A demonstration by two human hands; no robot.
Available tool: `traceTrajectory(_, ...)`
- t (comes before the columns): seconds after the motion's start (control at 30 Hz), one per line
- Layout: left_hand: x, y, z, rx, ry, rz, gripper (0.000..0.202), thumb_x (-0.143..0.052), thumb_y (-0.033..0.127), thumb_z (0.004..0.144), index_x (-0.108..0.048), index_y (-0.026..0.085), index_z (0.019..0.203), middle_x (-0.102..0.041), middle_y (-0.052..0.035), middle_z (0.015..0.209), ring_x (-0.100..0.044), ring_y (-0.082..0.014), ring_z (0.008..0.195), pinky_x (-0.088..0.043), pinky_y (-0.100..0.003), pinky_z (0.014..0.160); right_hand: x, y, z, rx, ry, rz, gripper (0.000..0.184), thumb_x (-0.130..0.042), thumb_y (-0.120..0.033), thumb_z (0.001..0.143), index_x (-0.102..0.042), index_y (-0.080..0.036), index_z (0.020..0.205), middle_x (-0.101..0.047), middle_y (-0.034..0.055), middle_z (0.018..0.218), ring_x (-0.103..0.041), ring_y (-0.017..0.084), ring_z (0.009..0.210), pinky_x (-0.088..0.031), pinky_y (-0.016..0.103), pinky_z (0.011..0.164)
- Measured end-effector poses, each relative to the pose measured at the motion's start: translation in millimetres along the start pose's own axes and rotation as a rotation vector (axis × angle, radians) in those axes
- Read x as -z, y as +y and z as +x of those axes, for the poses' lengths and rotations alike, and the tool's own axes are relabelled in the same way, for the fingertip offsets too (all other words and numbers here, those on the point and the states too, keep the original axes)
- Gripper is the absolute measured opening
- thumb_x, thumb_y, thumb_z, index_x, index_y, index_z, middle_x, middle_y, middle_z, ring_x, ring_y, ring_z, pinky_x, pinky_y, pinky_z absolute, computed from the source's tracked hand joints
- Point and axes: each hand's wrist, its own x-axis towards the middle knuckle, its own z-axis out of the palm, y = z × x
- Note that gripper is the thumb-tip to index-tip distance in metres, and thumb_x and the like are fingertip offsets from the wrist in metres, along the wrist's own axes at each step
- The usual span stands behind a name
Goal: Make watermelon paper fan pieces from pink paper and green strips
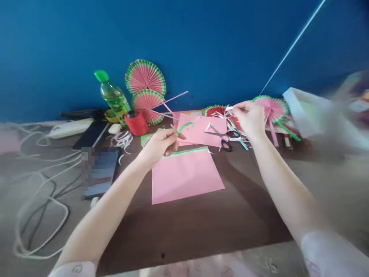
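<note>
The left hand pinched a curved green strip at the frame's centre; the right hand, right of centre, pinched a small white strip. A pink, green-edged paper sheet lay at lower centre, with black-handled scissors beyond it, right of centre. Pleated paper fans and a green-capped bottle stood toward the upper left.

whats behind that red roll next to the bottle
Behind the red roll shows the lower pink pleated paper fan, partly covered by the roll. The green-capped plastic bottle is behind, to the left. Anything else directly behind the roll is hidden.
</note>
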Motion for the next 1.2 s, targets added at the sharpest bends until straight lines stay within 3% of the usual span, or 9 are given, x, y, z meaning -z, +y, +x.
traceTrajectory(0.13,-0.3,2,1,0.076,0.0,-0.148,0.022,-0.043,0.02,0.084,-0.059,0.009,0.075,-0.038,0.0036,0.049,-0.027,-0.0022,0.037,-0.018,-0.016,0.036,1,10,1,-0.018,-0.064,-0.199,0.015,-0.053,-0.014,0.07,-0.067,-0.014,0.075,-0.07,0.01,0.081,-0.065,0.023,0.08,-0.047,0.032,0.074)
traceTrajectory(0.33,1.7,3,2,0.114,-0.018,-0.172,0.02,-0.046,0.003,0.073,-0.057,0.011,0.089,-0.06,-0.0023,0.071,-0.048,-0.0051,0.048,-0.035,-0.018,0.045,-4,16,-3,0.048,-0.216,-0.314,0.019,-0.049,-0.011,0.07,-0.065,-0.015,0.061,-0.069,0.0104,0.069,-0.063,0.024,0.072,-0.044,0.033,0.073)
traceTrajectory(0.43,1.2,2,1,0.104,-0.053,-0.134,0.014,-0.052,0.011,0.078,-0.054,0.012,0.092,-0.065,-0.0051,0.08,-0.057,-0.0088,0.058,-0.042,-0.022,0.055,-7,5,-8,0.123,-0.189,-0.204,0.019,-0.048,-0.016,0.074,-0.065,-0.015,0.065,-0.068,0.0099,0.071,-0.062,0.022,0.071,-0.044,0.033,0.072)
traceTrajectory(0.53,-0.8,2,-1,0.091,-0.083,-0.054,0.01,-0.054,0.019,0.079,-0.052,0.013,0.087,-0.068,-0.0072,0.085,-0.06,-0.0109,0.061,-0.045,-0.025,0.059,-8,-16,-17,0.249,-0.203,0.017,0.017,-0.049,-0.015,0.073,-0.066,-0.016,0.078,-0.069,0.0086,0.087,-0.062,0.02,0.08,-0.045,0.033,0.074)
traceTrajectory(0.67,-4.3,3,-4,0.022,-0.079,0.16,0.006,-0.05,0.02,0.079,-0.051,0.015,0.08,-0.066,-0.0033,0.074,-0.05,-0.0077,0.049,-0.039,-0.024,0.051,-1,-49,-37,0.478,-0.365,0.251,0.02,-0.05,-0.017,0.077,-0.066,-0.02,0.089,-0.066,0.0059,0.102,-0.057,0.021,0.1,-0.042,0.037,0.088)
traceTrajectory(0.77,-6.2,4,-6,-0.071,-0.044,0.394,0.009,-0.049,0.022,0.079,-0.054,0.016,0.076,-0.058,0.0018,0.062,-0.043,-0.0073,0.05,-0.034,-0.022,0.05,3,-66,-51,0.609,-0.533,0.325,0.019,-0.052,-0.019,0.08,-0.065,-0.021,0.093,-0.065,0.0048,0.106,-0.053,0.021,0.109,-0.037,0.04,0.095)
traceTrajectory(0.9,-7.8,5,-7,-0.176,0.006,0.527,0.012,-0.051,0.025,0.077,-0.057,0.016,0.073,-0.054,0.002,0.068,-0.046,-0.009,0.061,-0.034,-0.022,0.055,5,-76,-62,0.545,-0.736,0.352,0.014,-0.052,-0.019,0.081,-0.064,-0.017,0.087,-0.066,0.0046,0.094,-0.057,0.019,0.096,-0.042,0.035,0.086)
traceTrajectory(1.2,-8.6,3,-8,-0.183,-0.039,0.498,0.01,-0.054,0.025,0.075,-0.059,0.017,0.071,-0.054,0.003,0.067,-0.046,-0.0092,0.063,-0.034,-0.022,0.057,9,-84,-68,0.337,-0.904,0.464,0.009,-0.055,-0.021,0.078,-0.062,-0.016,0.076,-0.064,0.0011,0.078,-0.056,0.013,0.076,-0.041,0.028,0.073)
